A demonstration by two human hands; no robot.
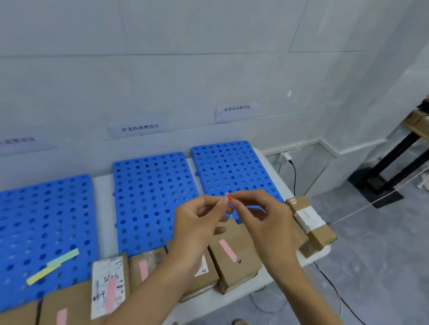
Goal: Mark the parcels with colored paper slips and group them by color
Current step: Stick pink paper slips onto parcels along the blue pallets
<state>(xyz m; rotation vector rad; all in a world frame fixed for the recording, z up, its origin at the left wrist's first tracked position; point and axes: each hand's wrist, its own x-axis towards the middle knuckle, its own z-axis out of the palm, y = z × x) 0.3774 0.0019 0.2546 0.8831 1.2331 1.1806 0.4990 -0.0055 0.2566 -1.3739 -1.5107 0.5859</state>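
**White tiled wall** [169, 35], behind the fingers: the middle sign [139, 127] reads 华龙西苑暂存区. The right sign [237, 109] is only partly legible, ending 暂存区. The left sign [7, 142] is too blurred to read.

**Surface:** three blue perforated boards [150, 195] lie on a white table [100, 202] over a grey floor [384, 264].

**Below the fingers:** brown parcels [238, 270] bear pink slips [227, 250]. The handwriting on one white label [105, 281] is indistinct.

**Hands:** the left hand [198, 222] and right hand [265, 222] pinch one small pink slip [229, 197] between them, thumb against forefinger.

**Far left of the fingers:** yellow and green slips [52, 266] lie on a board.
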